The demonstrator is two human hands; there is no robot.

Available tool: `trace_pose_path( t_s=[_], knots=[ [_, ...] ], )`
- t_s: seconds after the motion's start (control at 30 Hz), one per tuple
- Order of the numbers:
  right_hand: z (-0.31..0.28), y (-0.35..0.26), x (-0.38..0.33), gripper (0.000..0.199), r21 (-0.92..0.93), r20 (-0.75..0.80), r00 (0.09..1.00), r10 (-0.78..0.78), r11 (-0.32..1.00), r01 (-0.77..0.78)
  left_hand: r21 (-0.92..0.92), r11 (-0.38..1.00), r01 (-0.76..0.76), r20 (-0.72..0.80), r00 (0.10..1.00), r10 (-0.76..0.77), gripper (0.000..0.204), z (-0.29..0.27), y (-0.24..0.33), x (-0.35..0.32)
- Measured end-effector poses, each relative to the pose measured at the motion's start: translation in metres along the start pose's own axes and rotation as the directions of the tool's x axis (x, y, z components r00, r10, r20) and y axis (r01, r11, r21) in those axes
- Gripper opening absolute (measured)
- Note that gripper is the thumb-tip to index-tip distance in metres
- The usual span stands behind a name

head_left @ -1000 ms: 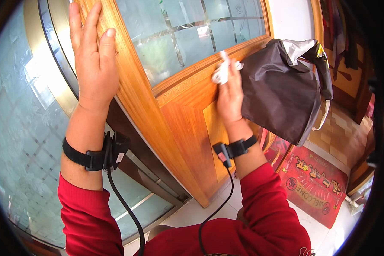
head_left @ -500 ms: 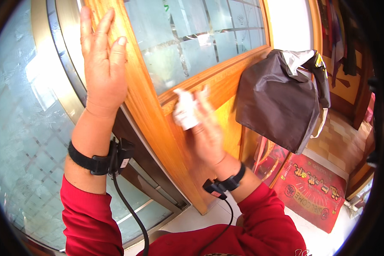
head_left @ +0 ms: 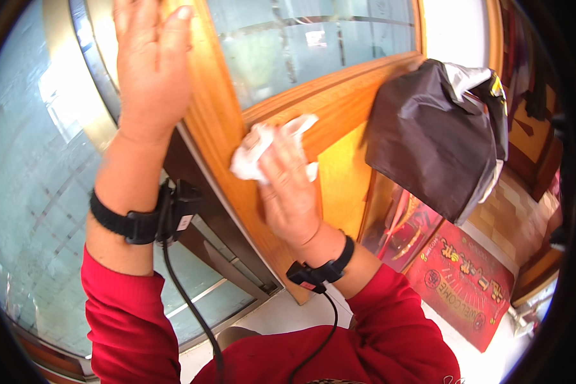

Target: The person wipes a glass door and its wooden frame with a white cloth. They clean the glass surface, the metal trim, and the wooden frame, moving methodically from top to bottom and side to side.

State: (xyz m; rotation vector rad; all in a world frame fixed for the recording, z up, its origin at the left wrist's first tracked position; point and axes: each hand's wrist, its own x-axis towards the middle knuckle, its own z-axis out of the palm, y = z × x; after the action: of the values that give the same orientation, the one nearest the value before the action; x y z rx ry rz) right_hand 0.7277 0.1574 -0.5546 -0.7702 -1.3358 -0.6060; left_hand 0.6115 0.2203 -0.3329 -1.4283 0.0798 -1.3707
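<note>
My right hand (head_left: pixel 291 189) grips a crumpled white tissue (head_left: pixel 257 146) and presses it against the wooden frame of a door (head_left: pixel 339 105), just below its glass pane (head_left: pixel 301 45). My left hand (head_left: pixel 150 67) lies flat and open against the door's upright wooden edge, fingers up. Both wrists wear black straps with cables, and both sleeves are red.
A dark brown bag (head_left: pixel 432 137) hangs on the door to the right of my right hand. A frosted glass panel with a metal frame (head_left: pixel 38 166) stands at the left. A red doormat (head_left: pixel 461 281) lies on the floor at lower right.
My right hand has slid the tissue leftward along the door's wooden rail, from beside the bag to near the door's left edge. The left hand has stayed pressed on the frame.
</note>
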Motion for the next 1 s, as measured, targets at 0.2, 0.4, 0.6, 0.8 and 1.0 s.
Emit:
trace_pose_path(
  t_s=[0.2,0.4,0.6,0.8,1.0],
  knots=[
    [-0.030,0.033,0.005,0.032,0.224,0.026,0.999,-0.026,0.974,0.019,0.119,0.989,-0.088,-0.057,0.994,0.095,0.038,0.003,-0.006,0.005],
    [-0.052,0.075,0.019,0.044,-0.184,-0.244,0.962,0.123,0.968,-0.170,0.188,0.974,-0.126,-0.003,0.992,0.128,0.037,0.005,-0.015,-0.007],
    [-0.029,0.019,-0.021,0.038,-0.006,-0.037,0.998,-0.053,0.999,0.053,0.049,0.998,-0.034,0.014,0.999,0.033,0.037,0.002,-0.003,-0.005],
    [-0.040,0.035,0.027,0.031,-0.047,-0.041,0.989,-0.140,0.989,0.138,0.016,1.000,-0.024,0.025,0.999,0.023,0.036,-0.001,-0.005,-0.008],
    [-0.041,0.030,-0.060,0.013,0.072,0.163,0.983,-0.082,0.995,0.071,-0.028,0.999,0.024,0.029,0.999,-0.023,0.036,0.000,-0.001,-0.012]
  ],
)
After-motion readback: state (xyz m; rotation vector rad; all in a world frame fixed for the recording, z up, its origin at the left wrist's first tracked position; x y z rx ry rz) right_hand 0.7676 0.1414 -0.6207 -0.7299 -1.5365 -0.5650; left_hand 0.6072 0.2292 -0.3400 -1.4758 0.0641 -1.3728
